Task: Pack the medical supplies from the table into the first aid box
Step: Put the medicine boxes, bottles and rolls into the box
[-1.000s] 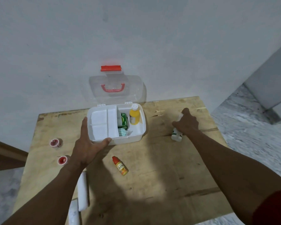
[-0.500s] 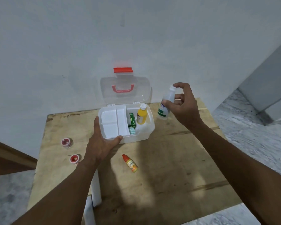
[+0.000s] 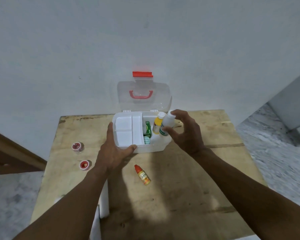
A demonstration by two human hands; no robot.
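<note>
Head view: the right hand [image 3: 185,134] carries a white bottle [image 3: 168,123] tilted over the right end of the first aid box [image 3: 151,149]. Its grip pinches the bottle lengthwise, thumb low by the green-banded label and forefinger hooked over the cap, the other fingers spread loose. The left hand [image 3: 113,150] clasps the box's front left corner, thumb over the front rim and fingers along the left wall.

The bottle looks like light, stiff plastic with a smooth skin. An end-to-end pinch could let it swivel or slip, so a hold round the middle would likely be surer. The box also seems light enough to slide if nudged, which is probably why it is braced.

Room is tight. The open compartment already holds a yellow bottle [image 3: 158,123] standing upright and a green carton [image 3: 148,129], with the free gap at the near right. The clear lid [image 3: 144,96] stands upright against the wall behind.

A dropper bottle [image 3: 142,174], two red-topped jars [image 3: 78,146] and white rolls [image 3: 104,196] lie on the tabletop [image 3: 206,179]. The rolls sit near its left edge.
</note>
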